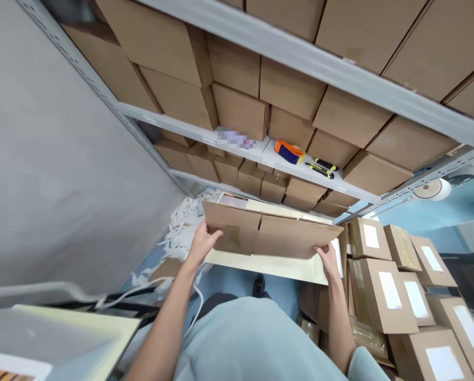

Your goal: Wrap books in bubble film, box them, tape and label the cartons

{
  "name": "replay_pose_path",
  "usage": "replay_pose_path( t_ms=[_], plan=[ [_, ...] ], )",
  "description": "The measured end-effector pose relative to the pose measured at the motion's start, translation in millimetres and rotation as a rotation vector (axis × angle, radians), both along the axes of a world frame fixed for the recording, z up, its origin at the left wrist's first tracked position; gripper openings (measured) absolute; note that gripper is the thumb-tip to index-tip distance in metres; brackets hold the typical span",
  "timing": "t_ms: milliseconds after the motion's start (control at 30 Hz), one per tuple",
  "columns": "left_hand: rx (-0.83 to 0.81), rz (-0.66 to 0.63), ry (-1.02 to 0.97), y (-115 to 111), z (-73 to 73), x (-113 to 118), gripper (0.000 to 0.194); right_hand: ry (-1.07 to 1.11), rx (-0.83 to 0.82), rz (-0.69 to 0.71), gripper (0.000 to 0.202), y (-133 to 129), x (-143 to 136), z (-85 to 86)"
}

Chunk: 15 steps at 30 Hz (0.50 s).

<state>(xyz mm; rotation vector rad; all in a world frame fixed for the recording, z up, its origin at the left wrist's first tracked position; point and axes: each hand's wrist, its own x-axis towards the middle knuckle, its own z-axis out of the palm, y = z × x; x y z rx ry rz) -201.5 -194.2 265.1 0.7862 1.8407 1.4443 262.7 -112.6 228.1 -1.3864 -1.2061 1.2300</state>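
Note:
A flattened brown cardboard box with slots between its flaps is held up above a pale yellow tabletop. My left hand grips its left end, the thumb lying over the near face. At the lower right corner, my right hand pinches the cardboard between thumb and fingers. The fingers behind the sheet are partly hidden on both sides.
Shelves full of brown boxes rise ahead, with an orange and blue tape dispenser and yellow-black cutters. Labelled cartons are stacked at right. White paper scraps lie left, near a grey wall.

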Motion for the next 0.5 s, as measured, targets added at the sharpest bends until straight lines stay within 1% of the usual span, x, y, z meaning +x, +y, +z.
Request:
replay_pose_path(
  t_ms=[67, 133, 233, 367, 433, 500],
  plan=[
    [0.000, -0.071, 0.008, 22.4, -11.6, 4.9, 0.054, -0.037, -0.009, -0.060, 0.049, -1.7, 7.9, -11.5],
    [-0.014, -0.136, -0.010, 38.1, -22.0, 7.3, 0.059, -0.053, -0.010, -0.098, 0.052, -3.7, 10.1, -20.1],
    [0.000, -0.251, -0.070, 55.3, -34.0, 8.7, 0.065, -0.053, -0.001, -0.096, 0.056, -4.8, 2.9, -24.2],
    [0.070, -0.442, -0.159, 77.1, -45.6, 11.0, 0.067, -0.088, -0.007, -0.081, 0.055, -7.0, -21.5, -15.0],
    [0.102, -0.472, -0.164, 88.1, -48.4, 12.5, 0.066, -0.112, -0.012, -0.046, 0.054, -11.6, -37.0, -6.3],
    [0.115, -0.463, -0.169, 96.7, -47.1, 14.3, 0.064, -0.155, -0.030, -0.009, 0.049, -18.8, -52.4, 4.5]
  ],
)
